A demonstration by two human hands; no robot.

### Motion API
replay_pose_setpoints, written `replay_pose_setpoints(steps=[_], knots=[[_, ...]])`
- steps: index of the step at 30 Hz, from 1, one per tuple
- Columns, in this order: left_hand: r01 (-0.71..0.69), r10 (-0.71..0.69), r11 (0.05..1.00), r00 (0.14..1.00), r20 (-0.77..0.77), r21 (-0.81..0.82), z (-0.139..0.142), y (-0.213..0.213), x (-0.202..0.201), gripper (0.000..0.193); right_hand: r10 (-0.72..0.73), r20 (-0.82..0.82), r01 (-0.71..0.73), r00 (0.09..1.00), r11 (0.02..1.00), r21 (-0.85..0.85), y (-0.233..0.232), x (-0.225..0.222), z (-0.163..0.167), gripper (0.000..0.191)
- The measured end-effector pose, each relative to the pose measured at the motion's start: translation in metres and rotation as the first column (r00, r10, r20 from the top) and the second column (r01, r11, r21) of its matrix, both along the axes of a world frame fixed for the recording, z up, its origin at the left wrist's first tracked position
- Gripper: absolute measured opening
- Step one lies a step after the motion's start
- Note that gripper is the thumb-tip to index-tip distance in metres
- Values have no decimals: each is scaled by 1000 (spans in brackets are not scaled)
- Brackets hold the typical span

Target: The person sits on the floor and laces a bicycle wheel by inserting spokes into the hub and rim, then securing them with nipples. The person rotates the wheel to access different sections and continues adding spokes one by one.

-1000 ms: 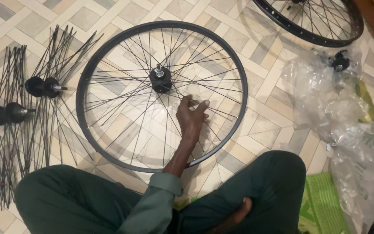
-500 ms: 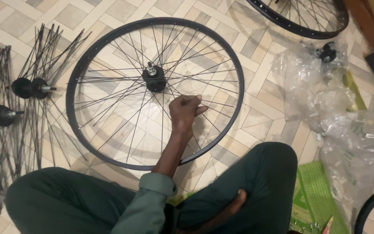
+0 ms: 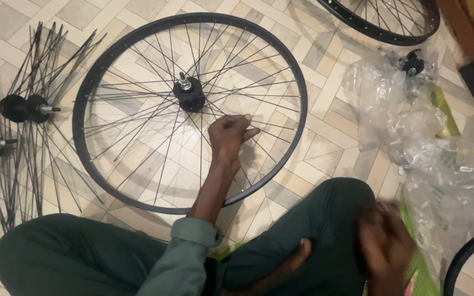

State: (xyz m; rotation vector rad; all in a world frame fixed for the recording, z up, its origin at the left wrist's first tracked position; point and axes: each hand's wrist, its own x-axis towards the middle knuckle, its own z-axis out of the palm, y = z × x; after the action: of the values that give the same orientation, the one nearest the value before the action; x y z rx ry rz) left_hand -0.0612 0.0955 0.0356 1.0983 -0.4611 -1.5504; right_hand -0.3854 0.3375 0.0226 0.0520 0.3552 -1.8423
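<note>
One hand, the left [image 3: 230,134], does the holding: its fingers are curled shut around a thin black spoke just below and to the right of the hub [image 3: 190,94] of a bicycle wheel [image 3: 83,109] that lies flat on the patterned tile floor [image 3: 325,118] in front of the seated person. The right hand [image 3: 386,249] is blurred low beside the knee, and whether it holds anything cannot be told. A spoke of this kind is probably stiff along its length yet springy sideways, smooth and easy to let slip, so a pinch close to the hub looks firmer than one at mid-span. Wheel and rim together seem light but wide and awkward; the rim would give the steadier hold for lifting or turning. Outward from the grip to the left lie loose hubs with fanned spokes [image 3: 26,108], to the right crumpled clear plastic bags [image 3: 412,131], and beyond them a second wheel [image 3: 390,22] at the upper edge.
</note>
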Motion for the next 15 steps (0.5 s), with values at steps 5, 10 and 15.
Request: replay_pose_setpoints(steps=[5, 10, 15], knots=[[-9, 9, 1000, 1000, -14, 13, -8, -4, -2, 24, 274, -250, -251, 929, 960, 122, -116, 77, -4, 16], [-18, 18, 999, 1000, 6, 37, -14, -8, 0, 27, 396, -271, -356, 878, 916, 184, -167, 110, -25, 19], [-20, 20, 1000, 1000, 2, 22, -8, -10, 1, 27, 375, -461, -234, 805, 913, 333, -169, 120, -42, 15]])
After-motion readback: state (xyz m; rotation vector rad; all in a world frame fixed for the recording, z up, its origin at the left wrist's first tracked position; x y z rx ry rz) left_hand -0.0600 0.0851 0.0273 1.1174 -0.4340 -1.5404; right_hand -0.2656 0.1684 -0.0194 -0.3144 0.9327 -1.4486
